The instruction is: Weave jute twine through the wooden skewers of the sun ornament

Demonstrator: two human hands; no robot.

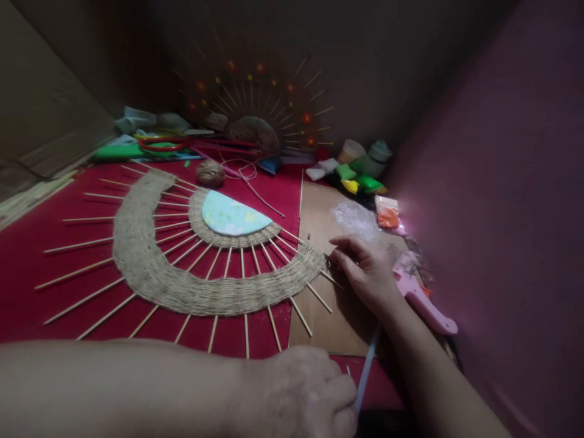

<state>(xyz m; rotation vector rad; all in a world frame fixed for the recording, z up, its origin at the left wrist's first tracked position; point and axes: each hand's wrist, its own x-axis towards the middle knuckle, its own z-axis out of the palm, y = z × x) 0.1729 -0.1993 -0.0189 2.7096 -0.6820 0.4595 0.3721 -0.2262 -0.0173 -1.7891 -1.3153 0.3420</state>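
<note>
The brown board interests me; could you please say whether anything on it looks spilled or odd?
Yes: a whitish, uneven patch marks the brown board beyond the right hand. It stands out against the surrounding brown, though its material is unclear.

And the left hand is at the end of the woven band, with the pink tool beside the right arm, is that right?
Not quite: the head view shows the right hand at the end of the woven band, with the pink tool beside the right arm.
</note>
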